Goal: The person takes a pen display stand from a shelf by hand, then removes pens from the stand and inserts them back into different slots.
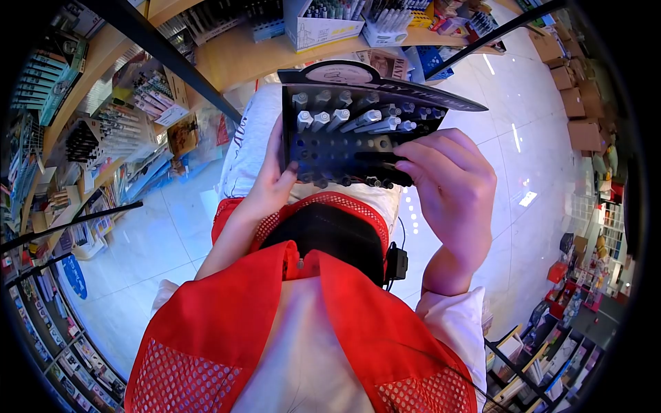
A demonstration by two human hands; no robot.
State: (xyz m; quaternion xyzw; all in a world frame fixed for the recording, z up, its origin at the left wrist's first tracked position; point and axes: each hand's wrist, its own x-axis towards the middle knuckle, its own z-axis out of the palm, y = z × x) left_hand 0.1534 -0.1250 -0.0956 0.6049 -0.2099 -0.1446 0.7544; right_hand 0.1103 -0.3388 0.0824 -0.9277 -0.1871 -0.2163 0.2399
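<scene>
A black pen display box (323, 153) with a raised printed header rests on or just above my lap. White and grey pens (339, 120) stand upright in its back rows of holes, and darker ones poke up along its front edge. Several holes in the middle rows hold nothing. My left hand (274, 186) grips the box's left side, thumb over the front corner. Over the right front part, my right hand (454, 179) pinches a dark pen (377, 157) that points leftward across the holes. Its far end is hard to make out against the black box.
Wooden shelves (234, 58) with boxed pens curve ahead and to the left. Dark metal posts (175, 62) cross the view on both sides. Cardboard boxes (585, 134) stack at the far right above the shiny tiled floor (509, 199). Lower racks (537, 365) stand behind right.
</scene>
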